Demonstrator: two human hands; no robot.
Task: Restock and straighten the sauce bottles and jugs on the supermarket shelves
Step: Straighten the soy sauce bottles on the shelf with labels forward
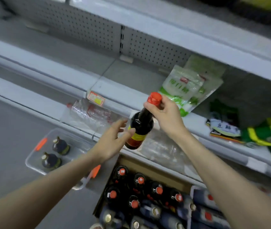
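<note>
While the right hand [166, 113] is pinching only the bottle [141, 124] neck at frame centre and the left hand [115, 139], fingers spread wide, is barely touching it, the bottle is risking slipping.

Your right hand [166, 113] is raised, fingers pinched closed around what it grips. Your left hand [113, 142] reaches forward, fingers spread, thumb possibly touching; blur hides it.

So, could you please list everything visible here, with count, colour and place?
dark glass sauce bottle with red cap: one, held before the shelf
brown cardboard box of red-capped bottles: one, bottom centre
clear plastic bin: one, left floor, two dark bottles inside
green-and-white pouches: at least two, middle shelf
grey metal shelves: several tiers
left hand: open, at the label
right hand: gripping the neck
</note>
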